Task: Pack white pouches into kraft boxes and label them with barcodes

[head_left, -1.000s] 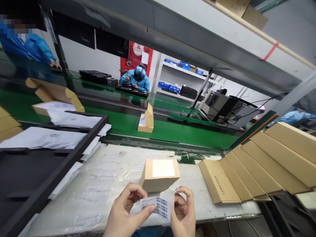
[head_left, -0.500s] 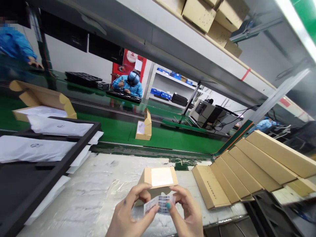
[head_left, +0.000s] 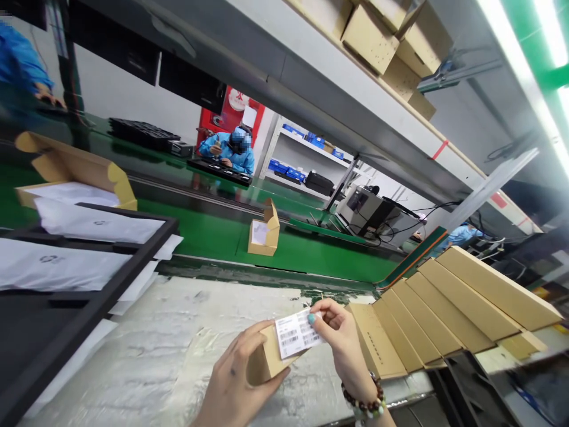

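Left hand [head_left: 233, 382] grips small brown carton [head_left: 267, 362], lifted off plastic-covered bench [head_left: 133, 356]. Right hand [head_left: 340, 338] pinches white barcode label [head_left: 297, 333] against carton's upper face; print too small to read. Flat cartons [head_left: 444, 314] fanned at right. Green conveyor [head_left: 213, 228] beyond carries open box [head_left: 263, 232].

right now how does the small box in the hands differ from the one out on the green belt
The small brown cardboard box is closed, tilted and held in the left hand, with a white barcode label against it. The brown cardboard box on the green conveyor rests flat with its lid up, untouched. Both are plain brown cardboard.
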The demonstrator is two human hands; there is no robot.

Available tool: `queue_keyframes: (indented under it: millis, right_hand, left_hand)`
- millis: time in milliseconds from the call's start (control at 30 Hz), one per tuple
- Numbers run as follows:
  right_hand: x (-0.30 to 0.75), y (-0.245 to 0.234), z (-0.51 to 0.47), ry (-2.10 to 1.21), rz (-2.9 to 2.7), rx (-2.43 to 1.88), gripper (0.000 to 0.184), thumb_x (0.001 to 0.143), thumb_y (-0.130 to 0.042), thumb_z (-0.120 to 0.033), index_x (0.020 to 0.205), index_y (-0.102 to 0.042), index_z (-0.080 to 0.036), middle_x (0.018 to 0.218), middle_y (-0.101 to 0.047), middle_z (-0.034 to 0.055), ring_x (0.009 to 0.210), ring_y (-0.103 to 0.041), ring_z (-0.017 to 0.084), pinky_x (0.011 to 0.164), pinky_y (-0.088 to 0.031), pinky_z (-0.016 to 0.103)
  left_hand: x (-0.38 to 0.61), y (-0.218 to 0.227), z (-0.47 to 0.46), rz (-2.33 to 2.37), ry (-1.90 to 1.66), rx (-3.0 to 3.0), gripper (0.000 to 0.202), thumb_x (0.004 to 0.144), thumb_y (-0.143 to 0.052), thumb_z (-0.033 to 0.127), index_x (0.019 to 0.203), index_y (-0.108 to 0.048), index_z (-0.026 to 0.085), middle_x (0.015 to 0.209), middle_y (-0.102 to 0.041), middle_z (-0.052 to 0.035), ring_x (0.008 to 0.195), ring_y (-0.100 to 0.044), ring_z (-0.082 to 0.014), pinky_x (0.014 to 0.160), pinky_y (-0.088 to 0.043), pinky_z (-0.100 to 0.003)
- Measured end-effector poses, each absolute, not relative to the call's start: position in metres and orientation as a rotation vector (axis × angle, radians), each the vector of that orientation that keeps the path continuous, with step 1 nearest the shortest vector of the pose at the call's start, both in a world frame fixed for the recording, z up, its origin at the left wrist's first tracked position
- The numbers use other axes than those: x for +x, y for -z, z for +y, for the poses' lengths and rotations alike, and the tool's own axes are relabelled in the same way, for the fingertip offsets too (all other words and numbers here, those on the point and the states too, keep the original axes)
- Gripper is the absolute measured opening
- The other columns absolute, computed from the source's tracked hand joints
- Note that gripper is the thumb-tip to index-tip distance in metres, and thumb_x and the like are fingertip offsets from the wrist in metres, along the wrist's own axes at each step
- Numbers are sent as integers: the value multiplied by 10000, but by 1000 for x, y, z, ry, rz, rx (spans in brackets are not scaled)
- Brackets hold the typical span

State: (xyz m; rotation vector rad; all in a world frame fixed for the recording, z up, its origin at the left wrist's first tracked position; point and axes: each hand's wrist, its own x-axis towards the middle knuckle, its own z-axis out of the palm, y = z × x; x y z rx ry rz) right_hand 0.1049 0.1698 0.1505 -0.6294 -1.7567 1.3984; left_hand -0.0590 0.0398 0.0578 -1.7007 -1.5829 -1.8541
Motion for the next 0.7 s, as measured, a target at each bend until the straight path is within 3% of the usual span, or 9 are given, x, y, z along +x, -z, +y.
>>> queue_keyframes:
  millis: [233, 700]
  right_hand:
    - [107, -155, 179, -1528, -1785, -671, 307, 801, -874, -415, 882, -693, -180, 750, -662, 23, 667, -565, 129, 573, -418, 177]
    - [104, -160, 179, -1522, -1857, -672, 313, 824, -856, -435, 899, -699, -175, 734, -643, 15, 648, -552, 115, 568, -417, 175]
  left_hand:
    - [-70, -61, 40, -1419, 1823, -1870, 428, 912, -709, 147, 1236, -450, 253, 1363, -564, -110, 1196, -621, -198, 922, -579, -310]
    - [-74, -61, 38, -1460, 1691, -1923, 363, 964, -652, 181, 1270, -488, 286, 1397, -519, -81, 1197, -592, -199, 928, -576, -297]
